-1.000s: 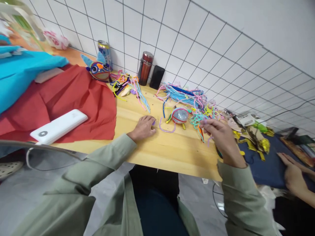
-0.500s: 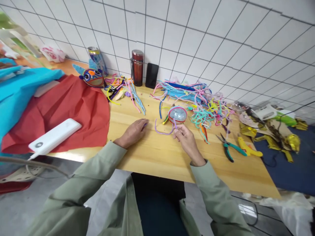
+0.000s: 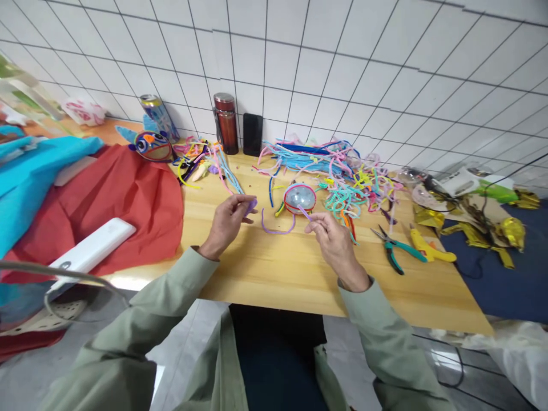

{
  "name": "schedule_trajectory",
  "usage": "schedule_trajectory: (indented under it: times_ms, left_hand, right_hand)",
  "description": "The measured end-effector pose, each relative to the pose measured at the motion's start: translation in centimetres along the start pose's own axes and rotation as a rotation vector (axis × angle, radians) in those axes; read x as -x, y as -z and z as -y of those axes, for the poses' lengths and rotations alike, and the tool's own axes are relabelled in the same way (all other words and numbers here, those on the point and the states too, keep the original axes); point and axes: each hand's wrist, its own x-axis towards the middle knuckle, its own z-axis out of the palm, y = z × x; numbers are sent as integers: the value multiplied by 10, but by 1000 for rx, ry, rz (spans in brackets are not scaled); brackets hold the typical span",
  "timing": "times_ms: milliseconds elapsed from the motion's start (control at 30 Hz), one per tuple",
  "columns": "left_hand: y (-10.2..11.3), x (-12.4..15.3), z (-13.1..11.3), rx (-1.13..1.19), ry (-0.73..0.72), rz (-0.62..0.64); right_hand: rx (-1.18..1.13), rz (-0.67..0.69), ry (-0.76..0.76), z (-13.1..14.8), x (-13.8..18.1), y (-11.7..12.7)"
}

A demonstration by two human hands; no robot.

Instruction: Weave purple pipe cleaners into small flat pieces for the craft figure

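Observation:
My left hand (image 3: 228,216) is lifted a little off the wooden table (image 3: 291,274), its fingers pinched on one end of a purple pipe cleaner (image 3: 276,229). My right hand (image 3: 329,235) pinches the other end, close to a clear ball ringed in red (image 3: 299,197). The pipe cleaner sags in a loop onto the table between my hands. Behind the ball lies a tangled pile of coloured pipe cleaners (image 3: 338,171).
Green-handled pliers (image 3: 391,248) and a yellow glue gun (image 3: 426,246) lie to the right. A red cloth (image 3: 115,194) with a white power bank (image 3: 92,249) covers the left. A thermos (image 3: 226,124), black phone (image 3: 252,134), can (image 3: 157,115) and a craft fish (image 3: 152,145) stand by the tiled wall.
My right hand came back from the pipe cleaner pile to the purple pipe cleaner's right end. My left hand rose off the table with the left end. The view swung right.

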Motion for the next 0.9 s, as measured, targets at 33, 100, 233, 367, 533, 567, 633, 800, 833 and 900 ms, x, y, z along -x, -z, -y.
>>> schedule_trajectory:
  times_ms: [33,100,233,367,533,567,633,800,833,900]
  left_hand:
    - [-10,2,-6,56,37,70]
    - [-31,8,-12,165,118,228]
    - [-64,17,-5,389,196,473]
    - [-79,22,7,413,145,507]
    - [-80,26,21,386,208,535]
    - [-81,26,24,380,219,539]
    - [-83,27,30,368,218,532]
    - [-91,30,39,395,169,515]
    - [-92,30,39,398,153,502]
    - [-92,31,41,399,134,471]
  right_hand:
    - [23,0,24,3,-2,4]
    - [77,-1,61,9,-6,13]
    - [187,-19,97,15,-9,22]
    - [217,4,96,9,-5,17]
    - [181,64,79,-4,-10,9]
    - [161,76,61,-7,-12,8]
    - [102,106,14,-11,-15,6]
    - [-94,182,-90,-22,-19,2]
    - [-117,190,-109,-25,-19,1]
    - [-152,203,-149,-31,-17,-2]
